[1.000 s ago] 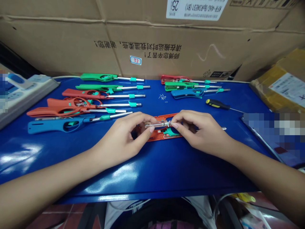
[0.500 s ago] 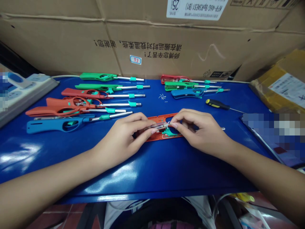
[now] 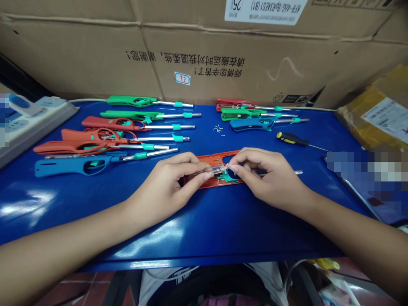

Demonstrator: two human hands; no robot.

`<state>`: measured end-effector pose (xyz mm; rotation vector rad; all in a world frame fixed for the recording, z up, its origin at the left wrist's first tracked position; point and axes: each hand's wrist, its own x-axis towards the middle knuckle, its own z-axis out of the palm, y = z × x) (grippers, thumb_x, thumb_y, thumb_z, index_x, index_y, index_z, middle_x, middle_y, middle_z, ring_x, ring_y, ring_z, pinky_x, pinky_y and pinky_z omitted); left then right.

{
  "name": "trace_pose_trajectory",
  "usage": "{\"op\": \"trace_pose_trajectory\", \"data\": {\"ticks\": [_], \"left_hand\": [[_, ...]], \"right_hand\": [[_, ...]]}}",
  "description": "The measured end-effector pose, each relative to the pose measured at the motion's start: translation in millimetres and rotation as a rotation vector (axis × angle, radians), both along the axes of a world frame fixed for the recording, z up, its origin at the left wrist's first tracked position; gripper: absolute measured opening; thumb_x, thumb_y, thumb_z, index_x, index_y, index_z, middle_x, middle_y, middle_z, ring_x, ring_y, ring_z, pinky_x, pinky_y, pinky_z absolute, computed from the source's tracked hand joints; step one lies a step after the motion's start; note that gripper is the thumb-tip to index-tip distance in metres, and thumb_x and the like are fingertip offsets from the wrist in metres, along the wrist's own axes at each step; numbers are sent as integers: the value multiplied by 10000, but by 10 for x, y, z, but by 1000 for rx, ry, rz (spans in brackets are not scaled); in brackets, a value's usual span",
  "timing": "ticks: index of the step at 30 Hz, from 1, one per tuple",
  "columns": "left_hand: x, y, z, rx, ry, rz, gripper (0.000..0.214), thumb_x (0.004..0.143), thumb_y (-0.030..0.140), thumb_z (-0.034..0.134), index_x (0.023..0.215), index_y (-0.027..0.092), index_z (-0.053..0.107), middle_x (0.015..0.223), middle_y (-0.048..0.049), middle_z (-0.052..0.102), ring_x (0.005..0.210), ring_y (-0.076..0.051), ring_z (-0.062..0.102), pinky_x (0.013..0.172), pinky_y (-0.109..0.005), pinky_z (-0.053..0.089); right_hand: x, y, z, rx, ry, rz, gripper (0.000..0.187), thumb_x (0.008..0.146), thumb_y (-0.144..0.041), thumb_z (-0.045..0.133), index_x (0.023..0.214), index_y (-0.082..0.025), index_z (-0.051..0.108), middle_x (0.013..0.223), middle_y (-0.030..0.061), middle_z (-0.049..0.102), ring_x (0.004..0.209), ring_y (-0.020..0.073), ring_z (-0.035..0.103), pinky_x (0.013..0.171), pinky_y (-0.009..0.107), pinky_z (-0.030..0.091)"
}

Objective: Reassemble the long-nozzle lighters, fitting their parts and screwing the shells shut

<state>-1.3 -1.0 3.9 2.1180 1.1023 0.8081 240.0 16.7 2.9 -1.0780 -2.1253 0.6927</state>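
An opened orange lighter shell (image 3: pixel 213 159) lies flat on the blue table (image 3: pixel 197 221), its metal nozzle tip sticking out to the right. Over it my left hand (image 3: pixel 165 187) pinches the left end of a small clear fuel tube (image 3: pixel 214 171). My right hand (image 3: pixel 267 174) pinches the tube's right end with thumb and forefinger, just above a teal trigger part (image 3: pixel 228 177) in the shell. Both hands are closed and rest on the table.
Several long-nozzle lighters, green, orange and blue (image 3: pixel 105 136), lie in rows at the left; three more (image 3: pixel 255 114) lie at the back right. A screwdriver (image 3: pixel 291 139) rests right of centre. Cardboard boxes (image 3: pixel 204 46) wall the back. A power strip (image 3: pixel 28 123) sits far left.
The clear tube has dropped slightly lower into the orange shell and my fingers have drawn a little closer together. The arms have hardly moved.
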Motion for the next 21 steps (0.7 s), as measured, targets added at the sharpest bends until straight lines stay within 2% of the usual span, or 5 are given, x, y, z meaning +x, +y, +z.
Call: {"op": "trace_pose_trajectory", "data": {"ticks": [12,18,21], "left_hand": [[8,11,-33,-48,-26,9,218,1005,318,608,1065,222,794,908,-19,688,815,-132,646,689,-227,501],[-2,10,4,28,-5,61,193,982,320,645,1066,232,795,941,-20,709,822,-134,655,684,-218,511],[5,6,30,44,-10,60,191,982,311,646,1047,215,797,931,-28,716,821,-138,656,698,-224,519]], "right_hand": [[4,-10,-16,-101,17,-31,144,955,-249,624,882,-166,716,803,36,701,640,122,588,561,264,416],[31,1,47,-99,-16,-18,145,945,-272,642,896,-172,734,630,-24,584,512,89,446,482,255,343],[31,20,63,-64,-14,10,120,936,-247,656,881,-179,739,655,-21,598,528,88,443,496,252,355]]}}
